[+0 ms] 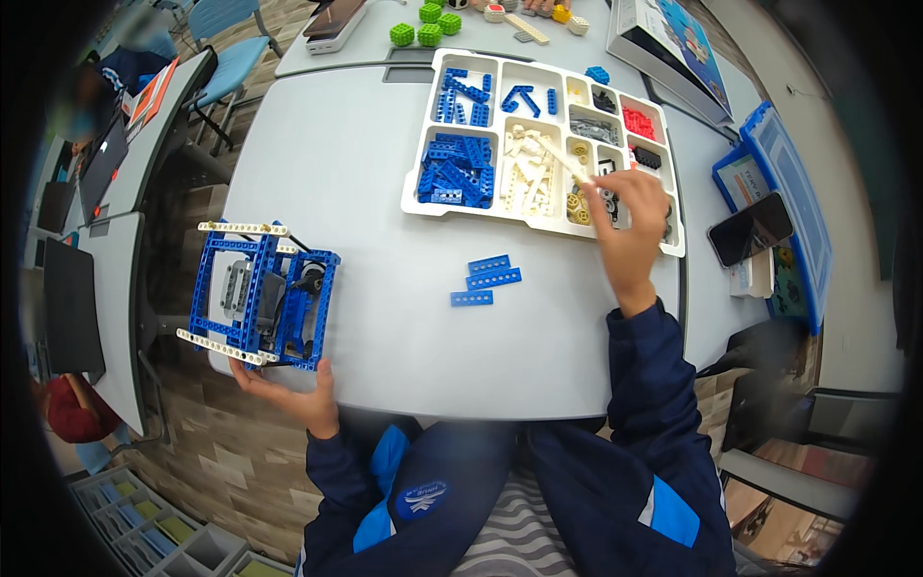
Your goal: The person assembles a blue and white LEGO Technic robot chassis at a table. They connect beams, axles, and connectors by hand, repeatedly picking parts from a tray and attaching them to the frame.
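Over the right part of the white sorting tray [415, 197], the right hand [630, 226] has its grip pinched together on a long white beam [556, 154], which slants up and to the left above the compartment of white pieces. The tray's other compartments hold blue, grey, red, black and yellowish pieces. At the worktop's left front edge, well apart from the tray, the left hand [293, 396] has its grip closed on the lower corner of a blue block frame [260, 293] with white beams along its top and bottom and a grey part inside; the frame juts out past the worktop's edge. Between the two hands, three short blue beams [488, 279] lie loose on the pale grey worktop [336, 163]. To the right, a dark phone [750, 229] rests on a blue bin lid. Farther back are green blocks [423, 27] and an open box [663, 43]. The floor is wood-patterned, with blue chairs at the upper left.
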{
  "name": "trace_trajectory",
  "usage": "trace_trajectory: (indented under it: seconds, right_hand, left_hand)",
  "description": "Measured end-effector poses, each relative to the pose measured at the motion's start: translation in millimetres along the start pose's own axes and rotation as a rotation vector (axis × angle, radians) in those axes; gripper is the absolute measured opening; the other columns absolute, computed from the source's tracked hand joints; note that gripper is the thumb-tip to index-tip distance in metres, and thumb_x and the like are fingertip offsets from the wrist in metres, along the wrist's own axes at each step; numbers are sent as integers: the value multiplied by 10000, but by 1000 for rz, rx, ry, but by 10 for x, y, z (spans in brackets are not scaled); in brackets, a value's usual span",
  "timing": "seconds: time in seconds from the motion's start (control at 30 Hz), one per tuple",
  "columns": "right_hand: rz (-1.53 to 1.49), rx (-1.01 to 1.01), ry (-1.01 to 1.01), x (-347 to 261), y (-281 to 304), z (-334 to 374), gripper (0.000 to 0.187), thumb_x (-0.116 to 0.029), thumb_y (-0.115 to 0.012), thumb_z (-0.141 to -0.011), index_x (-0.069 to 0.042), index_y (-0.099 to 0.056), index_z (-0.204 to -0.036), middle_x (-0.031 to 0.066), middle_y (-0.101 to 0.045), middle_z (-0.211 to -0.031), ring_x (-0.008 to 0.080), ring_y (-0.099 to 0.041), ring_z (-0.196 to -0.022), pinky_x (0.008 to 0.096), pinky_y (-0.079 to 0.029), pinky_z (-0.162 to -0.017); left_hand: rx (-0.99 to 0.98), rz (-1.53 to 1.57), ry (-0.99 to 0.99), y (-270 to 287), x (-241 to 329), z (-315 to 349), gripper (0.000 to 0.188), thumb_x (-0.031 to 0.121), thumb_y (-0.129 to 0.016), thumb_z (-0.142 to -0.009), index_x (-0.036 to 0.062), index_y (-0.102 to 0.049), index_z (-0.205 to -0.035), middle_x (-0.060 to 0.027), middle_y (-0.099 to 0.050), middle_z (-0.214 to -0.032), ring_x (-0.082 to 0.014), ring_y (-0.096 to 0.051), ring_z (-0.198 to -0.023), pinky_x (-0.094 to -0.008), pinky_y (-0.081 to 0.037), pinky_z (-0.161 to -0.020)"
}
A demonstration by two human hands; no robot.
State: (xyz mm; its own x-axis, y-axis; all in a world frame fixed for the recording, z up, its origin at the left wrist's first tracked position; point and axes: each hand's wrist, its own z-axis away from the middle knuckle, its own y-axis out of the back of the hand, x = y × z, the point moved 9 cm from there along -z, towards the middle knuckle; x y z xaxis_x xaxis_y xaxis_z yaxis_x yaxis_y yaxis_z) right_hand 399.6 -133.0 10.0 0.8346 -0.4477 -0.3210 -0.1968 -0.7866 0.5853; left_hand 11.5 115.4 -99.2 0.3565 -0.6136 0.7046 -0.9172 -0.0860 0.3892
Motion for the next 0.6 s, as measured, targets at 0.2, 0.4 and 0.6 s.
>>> trace_trajectory:
  seconds: [0.2, 0.4, 0.6]
  right_hand:
    - [17, -54, 144, -255, -200, 120, 119, -134, -798, -799, -122, -713, -882, 0, -665, -932, 220, -586, -1033, 404, -346, -987]
    - [39, -145, 80, -118, -275, 88, 72, -158, -695, -891, -110, -723, -935, 10, -663, -1068, 243, -556, -1185, 483, -274, -1103]
    - [-15, -297, 76, 140, -511, -74, 246, -148, -685, -877, -52, -699, -1104, 135, -568, -1330, 342, -463, -1319, 489, -337, -1095]
  left_hand:
    - [-9, 6, -7, -6, 4, -6, 1223, 536, -817, -737, -20, -109, -1566, -278, -241, -1543, -409, -269, -1461, -555, -211, -1196]
    - [-18, -9, -23, -6, 4, -15, 1221, 540, -826, -732, -5, -123, -1568, -247, -234, -1560, -401, -254, -1471, -557, -209, -1202]
    - [-27, -1, -8, 12, 26, 0, 1211, 523, -828, -736, 1, -123, -1571, -237, -221, -1571, -396, -245, -1475, -557, -195, -1209]
